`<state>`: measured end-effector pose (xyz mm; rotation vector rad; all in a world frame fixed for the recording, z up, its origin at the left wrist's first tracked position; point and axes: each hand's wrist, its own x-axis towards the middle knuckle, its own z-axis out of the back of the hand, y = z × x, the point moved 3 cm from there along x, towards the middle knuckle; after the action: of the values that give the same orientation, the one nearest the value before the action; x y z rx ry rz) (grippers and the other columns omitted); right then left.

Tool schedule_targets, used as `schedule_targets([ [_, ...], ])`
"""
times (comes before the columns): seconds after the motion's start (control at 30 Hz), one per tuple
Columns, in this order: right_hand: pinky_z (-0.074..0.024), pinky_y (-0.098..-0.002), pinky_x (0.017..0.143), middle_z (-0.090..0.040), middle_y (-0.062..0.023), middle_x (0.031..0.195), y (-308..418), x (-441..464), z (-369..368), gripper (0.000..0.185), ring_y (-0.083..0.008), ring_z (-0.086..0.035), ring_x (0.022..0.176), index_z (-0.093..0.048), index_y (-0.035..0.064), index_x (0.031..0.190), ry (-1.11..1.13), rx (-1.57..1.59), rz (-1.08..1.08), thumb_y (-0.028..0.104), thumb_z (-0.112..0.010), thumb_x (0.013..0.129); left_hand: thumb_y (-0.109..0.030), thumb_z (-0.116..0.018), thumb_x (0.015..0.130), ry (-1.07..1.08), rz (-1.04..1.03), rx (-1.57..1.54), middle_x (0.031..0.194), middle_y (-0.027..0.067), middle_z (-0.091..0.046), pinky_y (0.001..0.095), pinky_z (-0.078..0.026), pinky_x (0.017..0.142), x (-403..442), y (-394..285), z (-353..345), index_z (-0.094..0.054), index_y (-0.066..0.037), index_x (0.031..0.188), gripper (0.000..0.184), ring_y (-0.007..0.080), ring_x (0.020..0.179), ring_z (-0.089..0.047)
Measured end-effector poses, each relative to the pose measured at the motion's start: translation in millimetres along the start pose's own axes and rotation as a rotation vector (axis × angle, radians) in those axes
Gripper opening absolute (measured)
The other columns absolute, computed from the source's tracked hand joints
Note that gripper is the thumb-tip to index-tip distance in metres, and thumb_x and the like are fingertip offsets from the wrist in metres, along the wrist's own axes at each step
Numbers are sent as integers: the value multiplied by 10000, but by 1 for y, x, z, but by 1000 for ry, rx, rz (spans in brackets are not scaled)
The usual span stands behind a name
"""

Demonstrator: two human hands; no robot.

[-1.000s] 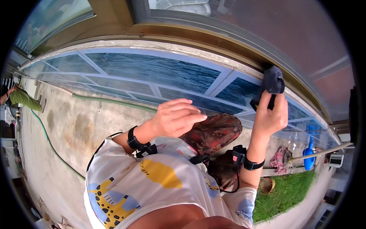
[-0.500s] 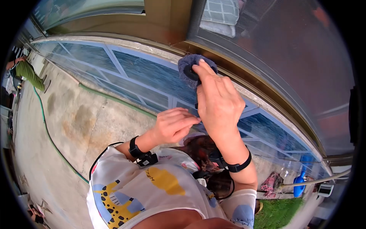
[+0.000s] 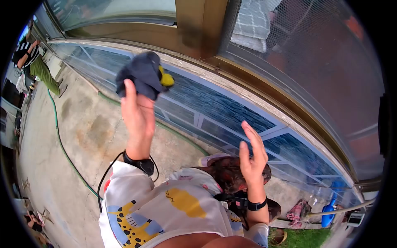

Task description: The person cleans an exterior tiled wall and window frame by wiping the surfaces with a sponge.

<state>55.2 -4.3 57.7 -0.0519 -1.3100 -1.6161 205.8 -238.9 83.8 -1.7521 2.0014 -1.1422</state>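
Observation:
My left hand [image 3: 139, 113] is raised and closed on a dark grey cloth [image 3: 142, 74], its thumb along the near side and the other fingers partly hidden. A bright yellow piece [image 3: 166, 78] shows at the cloth's right edge; I cannot make out what it is. The cloth appears in front of the blue-grey tiled wall below the window ledge [image 3: 188, 66]. My right hand [image 3: 253, 153] is open and holds nothing, its fingers stretched up in front of the tiled wall and apart from the ledge.
A brown metal window frame [image 3: 201, 29] and a mesh screen [image 3: 306, 78] stand above the ledge. Green hoses [image 3: 62, 144] lie on the concrete floor. A person [image 3: 41, 68] stands at far left. A blue object [image 3: 328, 213] and a pink cloth [image 3: 298, 213] lie at lower right.
The dark cloth has passed from my right hand, at the ledge, to my left hand, which has moved up and left. My right hand has dropped back and opened.

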Motion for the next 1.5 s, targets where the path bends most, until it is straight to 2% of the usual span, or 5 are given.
schedule_targets([
  [0.17,-488,-267,738,-628,-145,1064,-62,-116,72,272,-131,-626,770,-548,-22,1156,-232,132,-464,-18,-426,913,-120,-556,904,-147,-764,579,1104,105,-552,320,-428,881,140,-56,57,-436,6,1241,379,181,991,-544],
  [0.33,-481,-264,735,-627,-132,1068,-83,-201,132,272,-126,-607,739,-546,1,1169,-385,-141,-612,12,-426,925,-308,-531,880,-312,-771,1407,1236,136,-530,361,-402,902,186,-17,79,-525,-87,1209,396,343,1103,-512],
  [0.97,-481,-266,746,-620,-147,1083,-82,-172,119,237,-141,-621,741,-599,-25,1043,-431,-18,-383,-52,-429,880,-98,-628,793,487,-1011,1392,1399,192,-332,435,-304,1025,28,23,-35,-462,-59,1291,527,364,1273,-348],
  [1.23,-470,-253,720,-626,-125,1090,-81,-208,144,269,-120,-599,702,-603,-22,1062,-547,-154,-515,-19,-393,893,-336,-442,940,62,-689,1171,1466,218,-176,402,-221,1067,123,0,-1,-289,-106,1403,540,403,1335,-194],
  [1.5,-481,-257,697,-629,-139,1058,-70,-164,115,217,-139,-625,720,-606,-29,979,-476,-124,-381,-82,-436,855,-23,-619,771,519,-875,1285,1477,197,-163,480,-194,1074,-10,55,-68,-364,-112,1373,660,413,1351,-156],
])
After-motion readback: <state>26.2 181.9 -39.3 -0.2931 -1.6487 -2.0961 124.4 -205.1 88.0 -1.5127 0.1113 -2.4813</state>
